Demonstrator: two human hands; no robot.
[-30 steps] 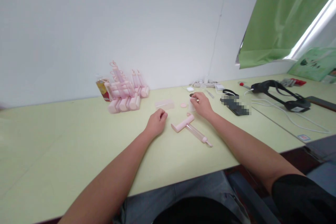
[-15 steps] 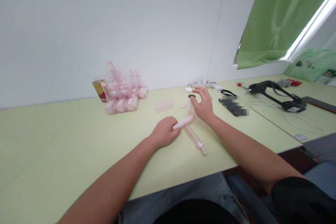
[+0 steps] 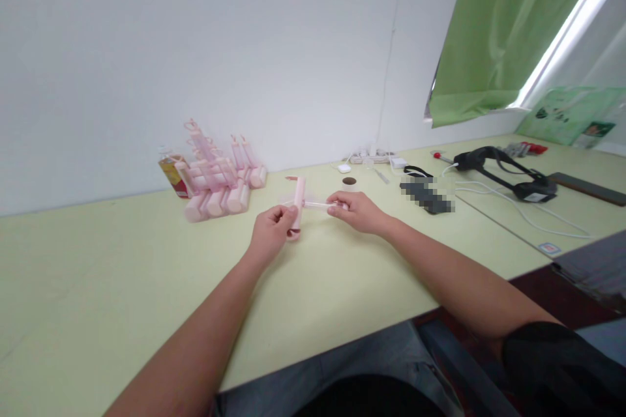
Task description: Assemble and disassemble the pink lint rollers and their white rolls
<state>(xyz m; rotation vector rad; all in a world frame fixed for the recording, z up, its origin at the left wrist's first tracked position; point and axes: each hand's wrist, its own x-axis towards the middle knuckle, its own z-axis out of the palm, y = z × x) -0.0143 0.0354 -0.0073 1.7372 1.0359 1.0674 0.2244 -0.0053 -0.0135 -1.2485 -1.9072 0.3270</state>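
Observation:
My left hand grips a pink roller handle and holds it upright above the pale green table. A thin clear rod sticks out sideways from the handle toward the right. My right hand pinches the far end of that rod. Both hands are lifted just off the table top, close together.
A pile of several pink roller handles lies by the wall at the left, beside a small yellow and red packet. A brown-cored tape roll, a power strip, a black headset with white cables and a green curtain are on the right.
My left hand closed on the pink handle and lifted it off the table, turning it upright. My right hand left the small items near the tape roll and took the rod's end.

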